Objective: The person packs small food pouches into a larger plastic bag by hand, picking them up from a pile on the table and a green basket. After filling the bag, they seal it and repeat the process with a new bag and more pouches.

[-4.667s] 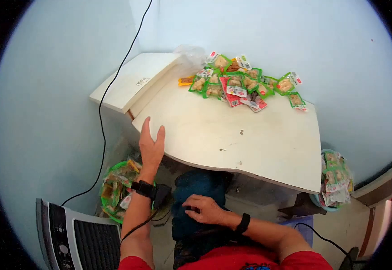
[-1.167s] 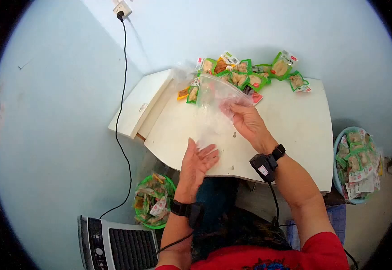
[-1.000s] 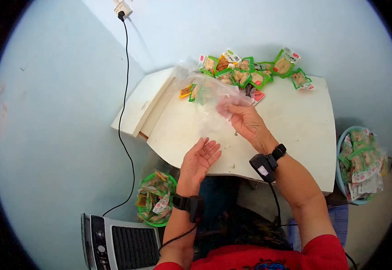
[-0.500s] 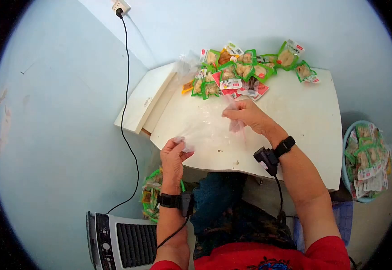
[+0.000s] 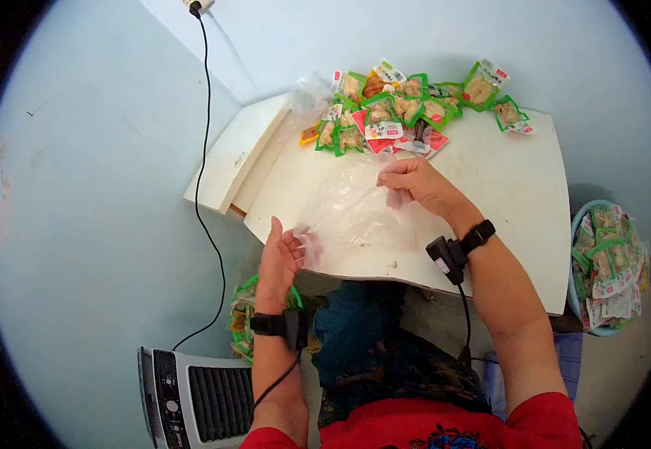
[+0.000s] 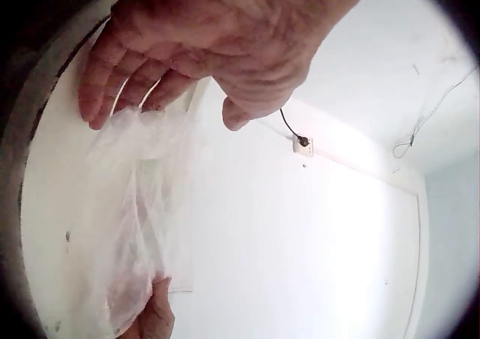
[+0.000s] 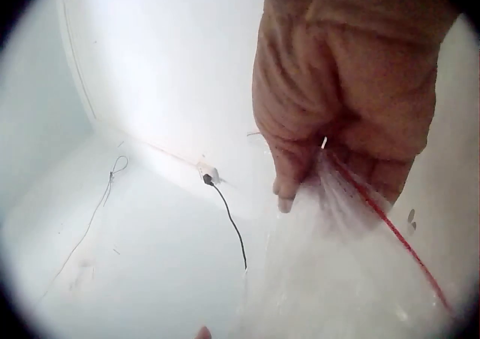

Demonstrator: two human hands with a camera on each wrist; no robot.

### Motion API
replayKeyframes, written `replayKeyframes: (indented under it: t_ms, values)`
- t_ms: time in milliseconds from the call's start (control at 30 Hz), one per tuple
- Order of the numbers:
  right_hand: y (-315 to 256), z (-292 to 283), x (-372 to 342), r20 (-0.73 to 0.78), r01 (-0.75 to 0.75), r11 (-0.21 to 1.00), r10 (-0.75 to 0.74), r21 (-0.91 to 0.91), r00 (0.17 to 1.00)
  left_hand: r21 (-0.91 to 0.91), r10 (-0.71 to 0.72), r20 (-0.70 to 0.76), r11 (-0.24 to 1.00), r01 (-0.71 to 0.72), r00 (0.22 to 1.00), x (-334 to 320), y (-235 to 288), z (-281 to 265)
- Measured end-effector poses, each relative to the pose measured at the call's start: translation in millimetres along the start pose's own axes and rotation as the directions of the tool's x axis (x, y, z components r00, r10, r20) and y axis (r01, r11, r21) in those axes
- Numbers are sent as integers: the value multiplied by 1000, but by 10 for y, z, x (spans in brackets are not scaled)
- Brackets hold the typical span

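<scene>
Between the two hands a clear plastic zip bag [image 5: 352, 213] is spread low over the white table [image 5: 490, 217]. My right hand [image 5: 426, 188] pinches its upper right edge between thumb and fingers. A red strip [image 7: 409, 245] runs along the bag's mouth in the right wrist view. At the bag's left end is my left hand [image 5: 279, 258], thumb raised apart and fingers extended. In the left wrist view those fingers [image 6: 124, 76] touch the bag's edge, with part of their tips covered by the film. Nothing shows inside the bag.
Several sealed snack packets [image 5: 404, 112] are heaped at the table's back, near crumpled clear plastic [image 5: 310, 97]. A blue basket [image 5: 576, 284] of packets stands right of the table. Below left are a green basket [image 5: 301, 299] and an air cooler [image 5: 198, 400]. A black cable [image 5: 200, 172] hangs left.
The hands were without a bag at first; the right then held it up over the packets. It came lower and the left hand pinched its edge, then spread its thumb away.
</scene>
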State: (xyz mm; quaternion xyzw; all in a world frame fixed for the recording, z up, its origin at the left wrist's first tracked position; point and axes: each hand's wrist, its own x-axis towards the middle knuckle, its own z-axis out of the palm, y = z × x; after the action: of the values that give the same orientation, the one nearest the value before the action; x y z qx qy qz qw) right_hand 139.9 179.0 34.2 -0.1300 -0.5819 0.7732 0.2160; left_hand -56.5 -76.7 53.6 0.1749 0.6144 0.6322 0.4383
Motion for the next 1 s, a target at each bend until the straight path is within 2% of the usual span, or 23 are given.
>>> replayKeyframes:
  t_ms: [300, 433, 600, 667, 800, 900, 1000]
  values:
    - [-5, -17, -21, 98, -2, 998, 8, -64, 995, 202, 49, -45, 979, -39, 998, 65, 83, 201]
    - [2, -15, -24, 130, -15, 998, 22, -56, 991, 161, 23, -53, 987, -14, 998, 202, 72, 190]
    - [54, -26, 4, 102, -25, 998, 31, -66, 994, 241, 154, -127, 963, -120, 980, 244, 56, 144]
    - [66, -38, 11, 82, -42, 994, 50, -100, 995, 214, 226, -148, 958, -192, 963, 339, 43, 18]
    - [71, 4, 2, 25, -96, 987, 100, -128, 995, 187, 337, -233, 936, -298, 912, 428, 142, -48]
    - [88, 13, 13, -12, -105, 987, 104, -125, 994, 247, 418, -297, 902, -354, 859, 501, 227, -68]
    - [95, 26, 14, -84, -117, 990, 110, -83, 990, 301, 394, -360, 907, -295, 846, 406, 315, 43]
